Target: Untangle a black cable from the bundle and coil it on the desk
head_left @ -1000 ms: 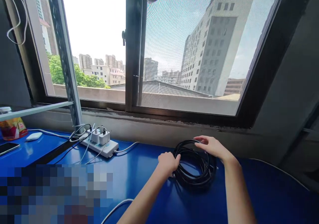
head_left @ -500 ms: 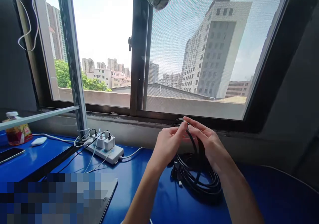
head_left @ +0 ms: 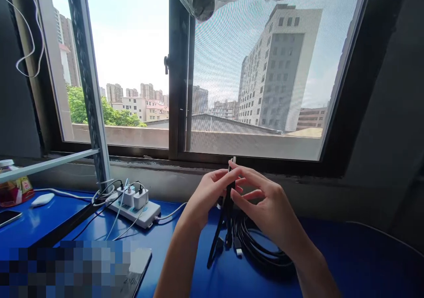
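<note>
Black cable coil (head_left: 260,256) on blue table (head_left: 361,258); table runs on rightward toward wall (head_left: 374,187) — moving room there. Left hand (head_left: 204,197) pinches black cable strands (head_left: 228,209) just above coil's left edge; right hand (head_left: 273,209) has fingertips at same strands, whether closed cannot tell. Coil partly hidden behind right hand; bottle (head_left: 15,191) cut off. Counted: one power strip (head_left: 145,218), two white adapters (head_left: 141,199).

This is looking like an office-style workspace: a blue tabletop (head_left: 225,284) is stretching beneath the fingers (head_left: 250,174), a power strip (head_left: 145,217) is holding plugged-in chargers (head_left: 141,199) to their left, and a window (head_left: 179,68) beyond them is overlooking buildings (head_left: 281,68).
</note>
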Available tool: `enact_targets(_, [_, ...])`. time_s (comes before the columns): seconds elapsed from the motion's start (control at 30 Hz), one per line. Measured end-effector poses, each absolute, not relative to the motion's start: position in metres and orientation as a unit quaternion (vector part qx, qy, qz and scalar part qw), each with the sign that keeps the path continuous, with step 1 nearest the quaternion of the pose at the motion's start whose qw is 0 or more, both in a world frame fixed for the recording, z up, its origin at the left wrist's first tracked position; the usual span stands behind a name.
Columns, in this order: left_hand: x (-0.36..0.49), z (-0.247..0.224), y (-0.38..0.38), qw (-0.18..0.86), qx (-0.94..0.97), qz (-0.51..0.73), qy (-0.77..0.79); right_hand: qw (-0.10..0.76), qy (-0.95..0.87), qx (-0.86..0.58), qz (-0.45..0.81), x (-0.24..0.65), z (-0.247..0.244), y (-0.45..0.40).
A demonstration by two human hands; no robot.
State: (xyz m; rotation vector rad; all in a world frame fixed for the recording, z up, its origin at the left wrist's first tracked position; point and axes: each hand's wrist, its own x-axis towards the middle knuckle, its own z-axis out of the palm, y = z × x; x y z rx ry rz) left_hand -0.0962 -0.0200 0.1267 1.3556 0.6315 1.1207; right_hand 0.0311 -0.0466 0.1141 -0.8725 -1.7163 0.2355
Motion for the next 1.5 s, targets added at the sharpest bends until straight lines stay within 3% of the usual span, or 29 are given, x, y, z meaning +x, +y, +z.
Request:
enact_targets(0.43, [-0.096,0.131,-0.022,0.597,0.548,0.531,0.247,0.563,-0.731,-0.385,0.025,0.04,0.125,-0.055])
enact_targets(0.83, [-0.113,0.141,-0.042,0.548,0.564,0.538,0.304,0.58,-0.713,-0.355,0.168,0.031,0.126,-0.065])
enact_targets(1.07, [-0.107,0.142,-0.04,0.558,0.49,0.593,0.311,0.593,-0.681,-0.413,0.122,0.029,0.13,-0.07])
enact_targets(1.3, [-0.095,0.137,-0.034,0.548,0.451,0.641,0.292,0.435,-0.749,-0.488,0.107,0.021,0.125,-0.075])
enact_targets(1.5, [-0.097,0.137,-0.037,0.557,0.489,0.609,0.283,0.496,-0.727,-0.459,0.122,0.019,0.122,-0.068])
